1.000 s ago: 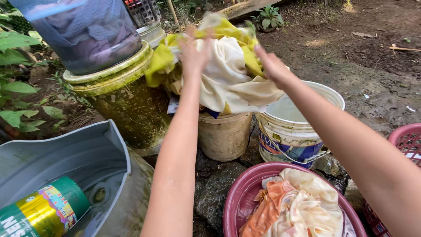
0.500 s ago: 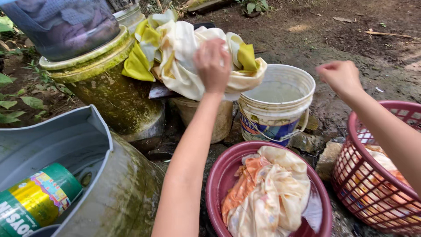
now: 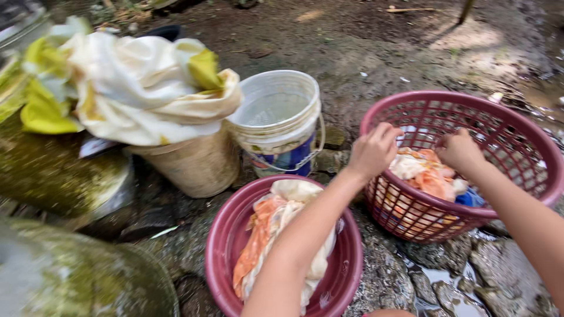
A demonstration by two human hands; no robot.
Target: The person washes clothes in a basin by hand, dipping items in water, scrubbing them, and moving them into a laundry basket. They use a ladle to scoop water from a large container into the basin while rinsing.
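Change: both hands have left the cream-and-yellow cloth pile point(image 3: 135, 82) on the tan bucket point(image 3: 197, 167) at far left and swung right, down into the red lattice basket point(image 3: 529, 135); the view has panned right with them.
Left hand point(image 3: 373, 152): over the basket's near-left rim, fingers curled down; it seems to close on the cream and orange cloth point(image 3: 426, 173) below, but I cannot tell whether it grips or only touches.
Right hand point(image 3: 461, 149): just right of the left hand, inside the basket, fingers bunched in a loose fist above the same cloth; a firm hold cannot be confirmed.
Cloth in hand: heaped on the basket's near-left floor, a blue piece point(image 3: 470, 198) at its near edge.
Step, as judged: taking up the next piece of laundry from the basket, with the lift not yet begun.
Next move calls for: gathering 1 piece free of the heap with both hands and clearing the rim without dragging the rest.
Nearby: maroon basin point(image 3: 226, 246) with wet orange and cream fabric point(image 3: 276, 235) near centre; white pail point(image 3: 282, 126) of water beyond it; wet stones point(image 3: 399, 276) underfoot.
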